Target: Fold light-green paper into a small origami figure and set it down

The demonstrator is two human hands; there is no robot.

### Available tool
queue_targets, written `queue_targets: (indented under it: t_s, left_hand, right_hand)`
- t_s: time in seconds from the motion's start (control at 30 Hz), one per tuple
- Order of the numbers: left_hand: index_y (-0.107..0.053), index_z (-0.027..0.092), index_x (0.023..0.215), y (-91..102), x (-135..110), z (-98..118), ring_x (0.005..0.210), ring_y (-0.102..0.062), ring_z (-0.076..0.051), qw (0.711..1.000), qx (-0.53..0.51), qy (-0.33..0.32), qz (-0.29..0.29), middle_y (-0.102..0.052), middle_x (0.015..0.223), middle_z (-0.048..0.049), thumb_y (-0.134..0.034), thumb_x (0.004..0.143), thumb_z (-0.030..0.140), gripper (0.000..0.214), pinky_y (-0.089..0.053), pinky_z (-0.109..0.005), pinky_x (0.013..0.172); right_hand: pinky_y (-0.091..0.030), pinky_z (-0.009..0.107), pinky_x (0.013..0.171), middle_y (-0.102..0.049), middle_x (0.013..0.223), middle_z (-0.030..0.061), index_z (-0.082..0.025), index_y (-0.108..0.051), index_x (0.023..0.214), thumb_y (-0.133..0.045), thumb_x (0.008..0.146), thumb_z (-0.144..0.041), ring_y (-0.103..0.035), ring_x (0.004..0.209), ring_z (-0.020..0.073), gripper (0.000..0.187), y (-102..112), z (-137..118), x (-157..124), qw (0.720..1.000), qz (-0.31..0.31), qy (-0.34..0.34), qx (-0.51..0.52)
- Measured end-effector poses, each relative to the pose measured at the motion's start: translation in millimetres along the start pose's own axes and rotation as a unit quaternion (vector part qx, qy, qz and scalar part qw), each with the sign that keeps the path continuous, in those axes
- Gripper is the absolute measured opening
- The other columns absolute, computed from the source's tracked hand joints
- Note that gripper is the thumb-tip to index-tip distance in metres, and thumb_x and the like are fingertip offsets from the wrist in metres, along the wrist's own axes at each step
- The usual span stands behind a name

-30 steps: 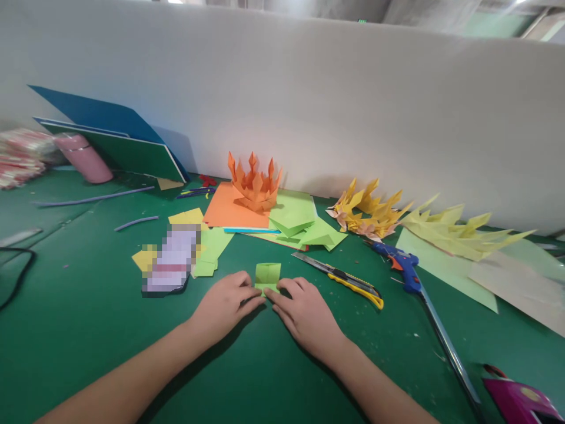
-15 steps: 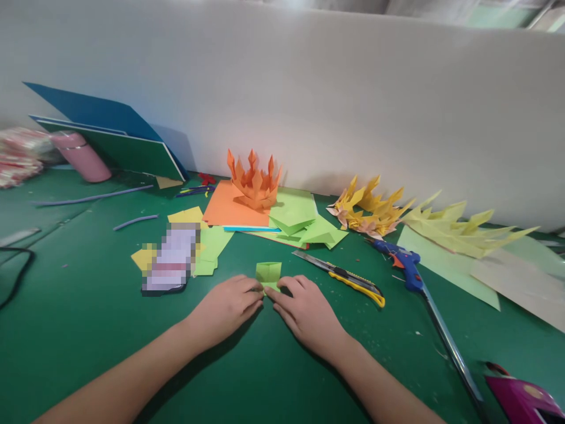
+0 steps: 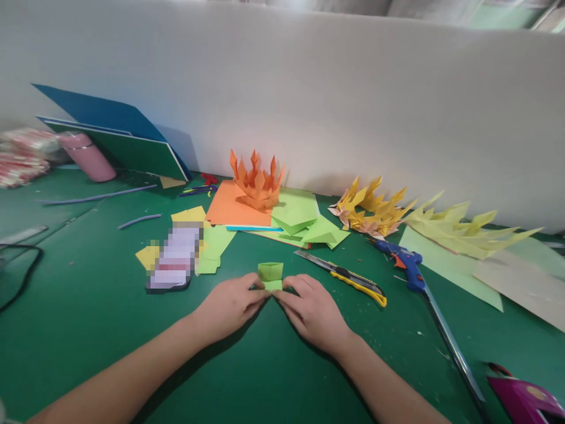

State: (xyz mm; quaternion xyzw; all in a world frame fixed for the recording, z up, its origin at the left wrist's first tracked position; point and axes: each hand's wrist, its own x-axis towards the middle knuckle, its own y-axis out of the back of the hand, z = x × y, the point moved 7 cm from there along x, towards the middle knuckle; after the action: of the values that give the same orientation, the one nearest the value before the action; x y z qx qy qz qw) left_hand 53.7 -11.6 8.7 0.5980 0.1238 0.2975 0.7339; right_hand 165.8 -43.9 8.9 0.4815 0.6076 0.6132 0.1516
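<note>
Small light-green square-looking piece of folded paper (image 3: 271,271) sits straight ahead of me on the green tabletop (image 3: 265,377). Landmark: the yellow-and-black utility knife (image 3: 353,282), blade out; the paper lies left of its blade tip and a little nearer me.

Both hands on the paper. My left hand (image 3: 233,309) has its left near corner, thumb and forefinger drawn almost together; my right hand (image 3: 314,309) has the right near corner the same way. Hardly any gap in either grip. Pinched, or pressed to the table: I cannot tell.

Key relation: the paper lies just beyond my fingertips, between the hands, neither hand nearer. Thumbs nearly meet at the near edge. A fold line runs left to right; the far panel tilts up from it. Long axis unclear, near edge covered by fingers.

Orange pointed paper crown (image 3: 258,191) stands beyond the knife, to its left; blue plastic glue gun (image 3: 410,271) lies to the knife's right.
</note>
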Motion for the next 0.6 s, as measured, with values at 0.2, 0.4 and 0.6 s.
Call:
queue_targets:
  t_s: [0.2,0.4,0.6]
  left_hand:
    - [-0.064,0.022,0.108,-2.6,-0.7,-1.5,0.072,-0.062,-0.014,1.000,0.005,0.000,-0.015,-0.063,0.095,-0.0064,-0.039,0.090,0.019,0.032,-0.051,-0.024,0.065]
    - [-0.065,0.022,0.106,-3.3,-1.5,-1.3,0.065,-0.060,-0.012,1.000,0.013,0.002,-0.023,-0.062,0.097,-0.0062,-0.039,0.090,0.020,0.030,-0.050,-0.023,0.061]
    - [-0.065,0.021,0.106,-2.6,-1.6,0.8,0.065,-0.062,-0.014,0.999,0.038,0.001,-0.031,-0.062,0.096,-0.0067,-0.040,0.090,0.019,0.030,-0.049,-0.024,0.057]
  right_hand:
    - [-0.045,0.036,0.078,-0.062,0.095,0.0093,-0.017,-0.065,0.103,-0.042,0.091,-0.017,-0.050,0.088,0.0212,0.026,-0.8,1.3,0.4,0.999,-0.003,0.015,0.041]
    - [-0.047,0.037,0.076,-0.058,0.095,0.0103,-0.020,-0.068,0.102,-0.047,0.088,-0.017,-0.050,0.089,0.0214,0.026,-0.9,9.9,-2.3,0.997,0.017,-0.015,0.068]
    - [-0.047,0.038,0.074,-0.058,0.091,0.0110,-0.019,-0.070,0.099,-0.048,0.087,-0.016,-0.049,0.086,0.0220,0.025,0.7,10.8,-1.6,0.996,0.028,-0.029,0.081]
